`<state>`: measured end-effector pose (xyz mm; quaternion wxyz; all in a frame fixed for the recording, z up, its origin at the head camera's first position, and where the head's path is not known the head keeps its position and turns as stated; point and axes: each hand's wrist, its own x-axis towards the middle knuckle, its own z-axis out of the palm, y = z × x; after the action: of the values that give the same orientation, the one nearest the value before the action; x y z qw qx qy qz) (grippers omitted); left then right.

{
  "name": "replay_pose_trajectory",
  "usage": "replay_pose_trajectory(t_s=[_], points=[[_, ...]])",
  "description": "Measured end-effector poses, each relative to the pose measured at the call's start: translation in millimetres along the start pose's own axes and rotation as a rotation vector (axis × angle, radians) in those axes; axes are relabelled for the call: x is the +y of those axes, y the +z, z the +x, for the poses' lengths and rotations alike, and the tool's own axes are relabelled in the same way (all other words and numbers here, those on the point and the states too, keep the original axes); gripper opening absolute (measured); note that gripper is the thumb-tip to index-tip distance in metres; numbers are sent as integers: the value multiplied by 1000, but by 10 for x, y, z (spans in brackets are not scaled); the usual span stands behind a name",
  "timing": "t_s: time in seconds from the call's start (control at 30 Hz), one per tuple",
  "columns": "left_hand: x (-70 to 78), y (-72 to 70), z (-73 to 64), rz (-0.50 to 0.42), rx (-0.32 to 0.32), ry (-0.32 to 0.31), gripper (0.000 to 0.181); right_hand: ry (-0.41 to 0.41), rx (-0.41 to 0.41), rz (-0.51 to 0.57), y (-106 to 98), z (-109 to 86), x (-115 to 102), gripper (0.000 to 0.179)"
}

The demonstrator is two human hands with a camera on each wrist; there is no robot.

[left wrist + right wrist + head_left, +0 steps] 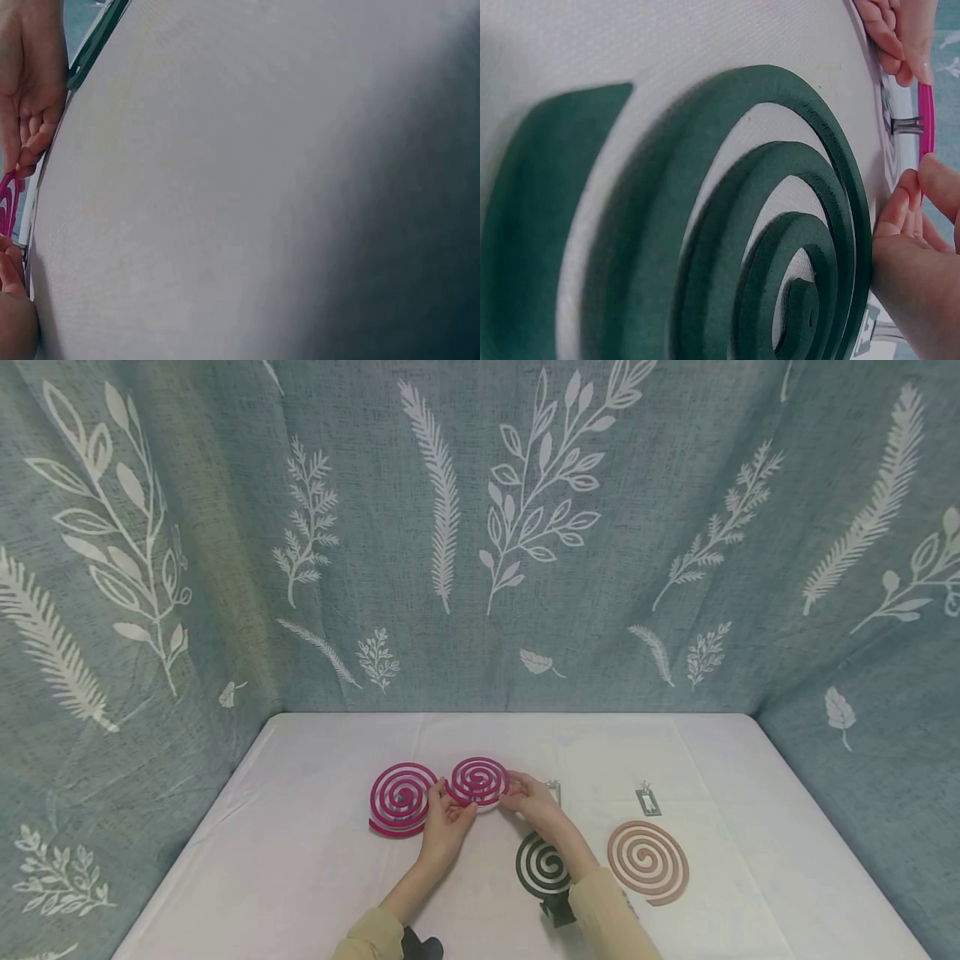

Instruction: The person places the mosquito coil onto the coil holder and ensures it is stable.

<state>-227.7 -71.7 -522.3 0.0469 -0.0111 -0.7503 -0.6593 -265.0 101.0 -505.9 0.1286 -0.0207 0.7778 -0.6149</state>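
Note:
Both hands hold a pink mosquito coil above the table, one at each side. The left hand pinches its left edge between thumb and fingers. At the right edge, the right hand pinches it too. In the right wrist view the pink coil is seen edge-on, with a small metal coil stand at its middle. Another pink coil lies beside the left hand. A dark green coil lies under the right forearm, which partly covers it.
A tan coil lies on the white-covered table at the right. Behind it is a flat metal stand. Another metal stand shows partly behind the right hand. A leaf-patterned curtain surrounds the table's back and sides.

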Motion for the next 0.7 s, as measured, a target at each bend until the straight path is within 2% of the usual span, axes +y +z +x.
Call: replay_pose_trajectory(t_s=[0.7], points=[[-6, 6, 1, 6, -9, 5, 74, -1, 4, 3, 0, 6, 11, 57]])
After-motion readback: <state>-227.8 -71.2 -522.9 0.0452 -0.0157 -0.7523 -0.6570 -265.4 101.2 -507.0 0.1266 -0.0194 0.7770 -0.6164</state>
